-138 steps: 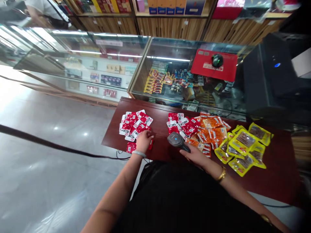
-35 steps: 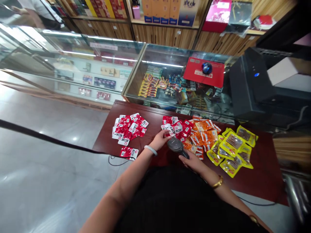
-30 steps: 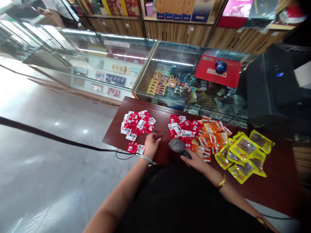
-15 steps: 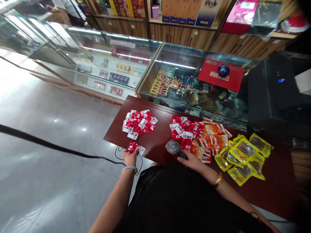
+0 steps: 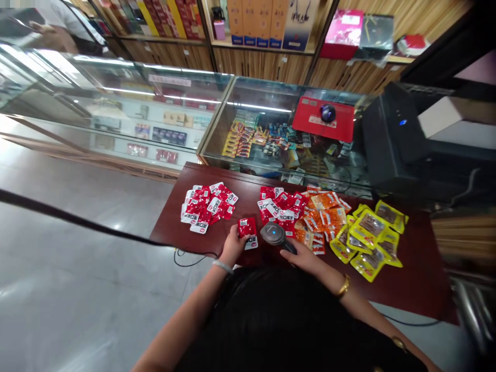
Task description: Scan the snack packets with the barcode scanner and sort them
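Observation:
My left hand (image 5: 233,245) pinches a red-and-white snack packet (image 5: 248,227) over the front of the dark red table (image 5: 170,219). Just right of that packet is the grey head of a barcode scanner (image 5: 273,233); my right hand (image 5: 304,257) is wrapped round its black handle. A pile of red-and-white packets (image 5: 209,204) lies at the table's left. Behind the scanner is a second red-and-white pile (image 5: 282,206). Orange packets (image 5: 329,217) lie against that one, and yellow-edged packets (image 5: 370,230) are heaped farther right.
A glass display counter (image 5: 217,124) runs behind the table, with a red mat (image 5: 306,116) and a mouse (image 5: 328,112) on top. A black machine (image 5: 391,150) stands at the right. A dark strap or cable (image 5: 96,227) crosses the left side. Another person (image 5: 65,26) is at the far left.
My left hand has moved right with the packet, from the table's left front edge to beside the scanner. My right hand still holds the scanner. The view has shifted slightly.

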A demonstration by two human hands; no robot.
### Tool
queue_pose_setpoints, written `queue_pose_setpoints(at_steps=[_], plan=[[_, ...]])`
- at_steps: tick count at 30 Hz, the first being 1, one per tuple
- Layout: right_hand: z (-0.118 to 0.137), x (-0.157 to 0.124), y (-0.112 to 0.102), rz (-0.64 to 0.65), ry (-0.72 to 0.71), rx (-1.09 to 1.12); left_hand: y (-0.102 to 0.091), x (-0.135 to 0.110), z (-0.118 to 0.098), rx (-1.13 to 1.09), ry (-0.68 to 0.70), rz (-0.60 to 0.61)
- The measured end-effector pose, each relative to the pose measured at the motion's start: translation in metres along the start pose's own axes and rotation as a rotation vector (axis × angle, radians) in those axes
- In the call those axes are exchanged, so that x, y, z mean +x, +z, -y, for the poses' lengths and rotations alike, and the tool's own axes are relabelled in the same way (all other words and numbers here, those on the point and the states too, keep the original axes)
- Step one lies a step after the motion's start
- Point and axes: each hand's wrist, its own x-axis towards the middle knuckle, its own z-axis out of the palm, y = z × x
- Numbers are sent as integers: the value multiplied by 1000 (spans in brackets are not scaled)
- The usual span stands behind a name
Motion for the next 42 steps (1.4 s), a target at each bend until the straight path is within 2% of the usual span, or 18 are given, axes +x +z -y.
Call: queue_pose_setpoints(at_steps=[4,10,14,17,19,20,22,25,27,30,34,39,42], plan=[[2,-6,-4,-40,-39,27,21,12,-15,82,94,102],[2,-5,-9,-62,-50,57,43,22,-29,296,129,229],[6,0,-16,-74,-78,38,69,34,-42,207,185,264],[15,7,-22,-97,-30,50,82,47,-52,86,286,311],[22,13,-23,-75,37,71,74,55,-54,51,328,281],[25,18,-22,-64,53,71,63,58,-54,72,320,226],[31,28,-17,-42,46,50,31,63,-51,213,255,38],[38,44,-3,-3,-10,7,-27,67,-46,582,167,-272],[42,52,9,23,-47,0,-57,70,-46,793,92,-345],[44,59,22,45,-56,-20,-83,77,-50,1001,39,-287],[40,61,28,53,-46,-52,-94,85,-59,1131,94,-207],[26,60,21,13,-49,-68,-96,84,-61,1160,156,-78],[22,56,18,-1,-44,-86,-81,77,-58,1060,111,35]])
